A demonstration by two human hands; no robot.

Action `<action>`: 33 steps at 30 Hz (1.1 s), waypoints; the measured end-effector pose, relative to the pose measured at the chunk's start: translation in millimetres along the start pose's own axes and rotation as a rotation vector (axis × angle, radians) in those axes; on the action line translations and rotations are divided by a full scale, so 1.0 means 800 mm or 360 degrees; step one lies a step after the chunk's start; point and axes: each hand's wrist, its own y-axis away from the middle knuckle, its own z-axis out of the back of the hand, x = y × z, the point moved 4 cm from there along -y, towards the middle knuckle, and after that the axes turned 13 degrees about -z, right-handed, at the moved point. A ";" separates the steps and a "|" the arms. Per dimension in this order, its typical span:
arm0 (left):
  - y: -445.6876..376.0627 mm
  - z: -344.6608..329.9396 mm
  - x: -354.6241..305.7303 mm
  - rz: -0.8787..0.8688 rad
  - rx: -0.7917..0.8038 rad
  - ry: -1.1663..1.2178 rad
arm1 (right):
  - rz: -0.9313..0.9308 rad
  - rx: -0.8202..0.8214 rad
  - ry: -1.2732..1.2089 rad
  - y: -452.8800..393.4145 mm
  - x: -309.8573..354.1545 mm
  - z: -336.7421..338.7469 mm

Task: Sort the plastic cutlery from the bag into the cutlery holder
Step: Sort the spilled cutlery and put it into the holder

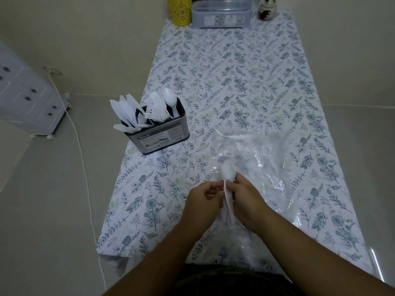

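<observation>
A long table point(245, 67) with a flowery cloth has a clear plastic bag point(256, 159) lying on its near right part. To the left stands the cutlery holder point(159, 133), full of white knives, forks and a spoon. Near the front, the left hand point(204, 202) and right hand point(249, 201) both curl around white spoons point(227, 189).

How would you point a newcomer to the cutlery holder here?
Start from the flowered tablecloth and go to its left edge. The cutlery holder stands there, a shiny metal box with a paper label. Unlike the far-end containers, it bristles with white plastic knives, forks and a spoon.
</observation>
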 end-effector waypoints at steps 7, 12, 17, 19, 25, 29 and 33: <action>0.001 0.014 -0.017 -0.0328 -0.0127 -0.0562 | 0.0085 0.0005 0.0165 0.003 -0.006 -0.033; 0.003 0.026 -0.018 -0.0389 -0.0115 -0.0593 | 0.0040 0.0125 0.0020 0.008 -0.006 -0.044; -0.001 0.041 -0.008 -0.0200 -0.0276 -0.0259 | 0.0084 0.0198 0.0074 0.015 -0.001 -0.046; -0.007 0.047 0.001 -0.0126 -0.0272 -0.0218 | 0.0056 0.0159 0.0070 0.009 -0.006 -0.043; -0.005 0.052 -0.002 -0.0099 -0.0293 -0.0202 | 0.0157 0.0008 0.0255 0.005 -0.008 -0.038; -0.007 0.056 -0.015 -0.0220 -0.0280 -0.0215 | 0.0222 -0.0061 0.0331 0.005 0.007 -0.034; -0.032 0.074 -0.048 -0.0362 -0.0214 -0.0286 | 0.0263 0.0106 0.0303 0.005 0.047 -0.047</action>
